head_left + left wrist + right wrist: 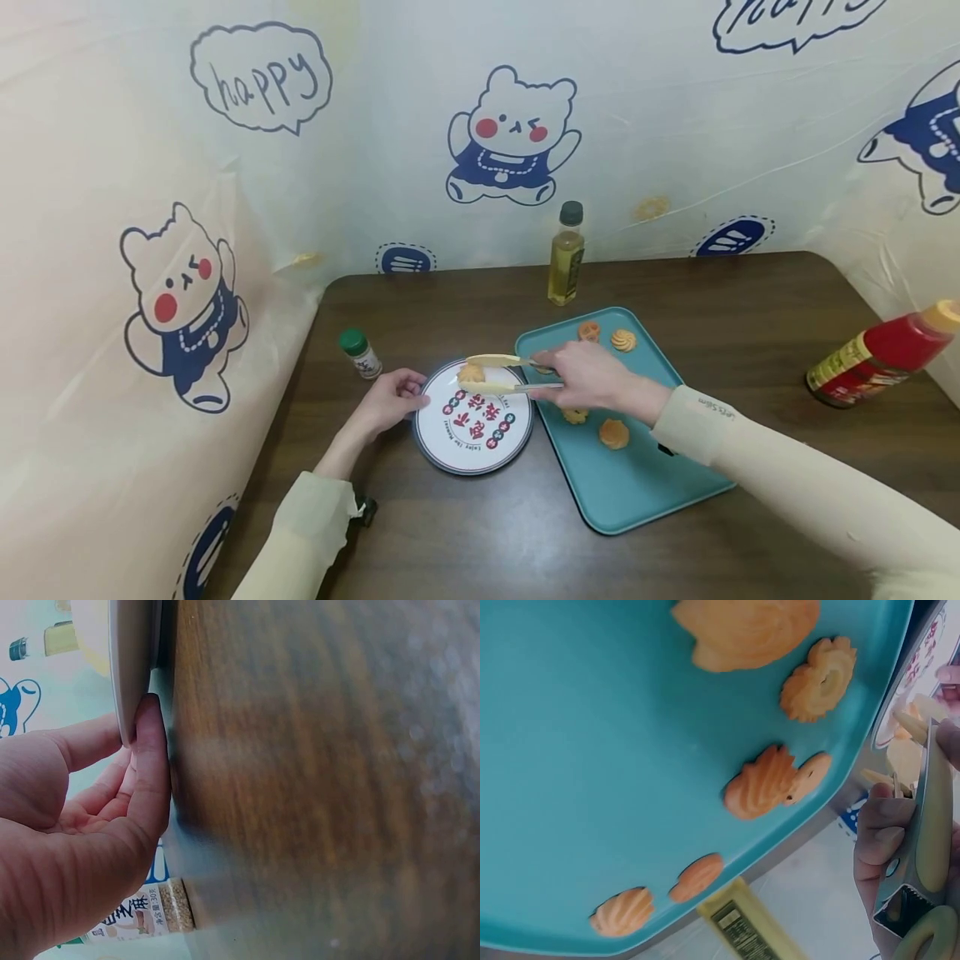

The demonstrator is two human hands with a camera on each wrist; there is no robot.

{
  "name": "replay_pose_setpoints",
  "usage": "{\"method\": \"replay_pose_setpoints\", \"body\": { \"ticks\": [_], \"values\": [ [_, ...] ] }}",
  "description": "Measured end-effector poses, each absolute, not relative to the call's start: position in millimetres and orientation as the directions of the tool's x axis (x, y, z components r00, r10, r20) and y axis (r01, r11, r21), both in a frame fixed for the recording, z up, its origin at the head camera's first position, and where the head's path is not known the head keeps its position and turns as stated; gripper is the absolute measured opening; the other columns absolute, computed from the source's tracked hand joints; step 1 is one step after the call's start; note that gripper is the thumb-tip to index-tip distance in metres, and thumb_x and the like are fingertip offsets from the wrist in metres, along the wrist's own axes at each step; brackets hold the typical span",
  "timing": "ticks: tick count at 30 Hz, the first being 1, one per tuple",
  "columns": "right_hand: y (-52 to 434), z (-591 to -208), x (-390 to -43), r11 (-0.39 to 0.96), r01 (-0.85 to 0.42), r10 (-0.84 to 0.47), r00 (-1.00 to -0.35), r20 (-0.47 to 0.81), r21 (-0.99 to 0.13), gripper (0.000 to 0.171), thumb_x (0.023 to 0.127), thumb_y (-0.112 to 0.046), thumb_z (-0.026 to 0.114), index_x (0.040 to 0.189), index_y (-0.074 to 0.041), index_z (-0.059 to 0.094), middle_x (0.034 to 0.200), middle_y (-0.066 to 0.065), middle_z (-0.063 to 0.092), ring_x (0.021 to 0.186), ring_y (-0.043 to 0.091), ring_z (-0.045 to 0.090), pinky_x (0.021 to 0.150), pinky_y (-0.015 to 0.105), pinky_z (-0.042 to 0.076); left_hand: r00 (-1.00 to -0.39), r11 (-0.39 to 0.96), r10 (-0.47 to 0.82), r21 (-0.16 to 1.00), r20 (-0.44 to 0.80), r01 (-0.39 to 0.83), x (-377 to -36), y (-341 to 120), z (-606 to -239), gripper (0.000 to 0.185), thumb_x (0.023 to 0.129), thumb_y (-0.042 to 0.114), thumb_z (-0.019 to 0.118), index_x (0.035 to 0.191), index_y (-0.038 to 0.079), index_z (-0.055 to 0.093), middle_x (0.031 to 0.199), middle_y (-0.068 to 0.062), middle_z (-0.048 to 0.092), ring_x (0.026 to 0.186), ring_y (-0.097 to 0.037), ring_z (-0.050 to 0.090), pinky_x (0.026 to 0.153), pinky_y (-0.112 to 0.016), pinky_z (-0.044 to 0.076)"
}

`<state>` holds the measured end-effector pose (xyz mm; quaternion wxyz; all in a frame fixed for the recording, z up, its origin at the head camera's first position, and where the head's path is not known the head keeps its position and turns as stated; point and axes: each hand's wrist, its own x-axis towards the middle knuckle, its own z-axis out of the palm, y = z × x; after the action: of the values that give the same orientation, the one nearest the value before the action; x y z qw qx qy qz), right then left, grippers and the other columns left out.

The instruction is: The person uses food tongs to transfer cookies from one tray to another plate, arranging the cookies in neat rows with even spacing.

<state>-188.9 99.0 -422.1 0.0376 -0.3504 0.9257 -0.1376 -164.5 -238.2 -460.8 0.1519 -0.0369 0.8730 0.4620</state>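
Note:
My left hand point(386, 406) pinches the left rim of a round white plate point(450, 446) with red printing, thumb above and fingers below, as the left wrist view shows. In my right hand point(592, 375) is a pair of tongs point(498, 388) with cream-coloured arms, reaching left across the plate. A round golden cookie point(471, 372) sits between the tong tips over the plate's upper part. Below my right forearm lies a teal tray point(637, 479) with several cookies, among them a ring-shaped cookie point(820, 680) and a ridged cookie point(761, 784).
A small green-capped jar of sesame seeds point(362, 354) stands left of the plate. Behind the tray is a bottle of yellow oil point(566, 258). A red sauce bottle point(873, 358) stands at the right on the dark wooden table point(465, 533).

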Motion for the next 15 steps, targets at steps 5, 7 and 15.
{"method": "replay_pose_setpoints", "body": {
  "ticks": [5,7,15],
  "values": [
    [89.8,-425.3,-189.0,0.731,-0.625,-0.649,-0.761,0.006,-0.273,0.057,0.09,-0.049,0.069,0.132,-0.011,0.065,0.119,0.008,0.07,0.085,0.015,0.066,0.072,0.034,0.056,-0.948,0.577,0.074,0.789,-0.309,-0.212,-165.2,-238.6,-461.5,0.032,0.092,0.007,0.07,0.121,-0.003,0.061,0.1,-0.014,0.06,0.085,-0.024,0.056,0.071,-0.032,0.056],
    [87.4,-425.6,-188.9,0.732,-0.622,-0.648,-0.762,-0.002,-0.276,0.057,0.09,-0.05,0.069,0.132,-0.011,0.065,0.118,0.007,0.07,0.08,0.013,0.063,0.067,0.032,0.054,-0.947,0.576,0.069,0.787,-0.315,-0.22,-164.8,-238.5,-460.8,0.032,0.092,0.008,0.071,0.121,-0.002,0.061,0.1,-0.014,0.06,0.085,-0.024,0.057,0.071,-0.032,0.056],
    [83.0,-425.9,-187.3,0.728,-0.628,-0.655,-0.756,-0.007,-0.275,0.059,0.089,-0.048,0.07,0.132,-0.008,0.065,0.12,0.009,0.07,0.073,0.011,0.057,0.064,0.03,0.05,-0.947,0.579,0.07,0.786,-0.314,-0.218,-163.8,-238.4,-460.2,0.032,0.092,0.008,0.071,0.121,-0.001,0.061,0.1,-0.014,0.06,0.085,-0.025,0.057,0.071,-0.032,0.055]
  ]
}}
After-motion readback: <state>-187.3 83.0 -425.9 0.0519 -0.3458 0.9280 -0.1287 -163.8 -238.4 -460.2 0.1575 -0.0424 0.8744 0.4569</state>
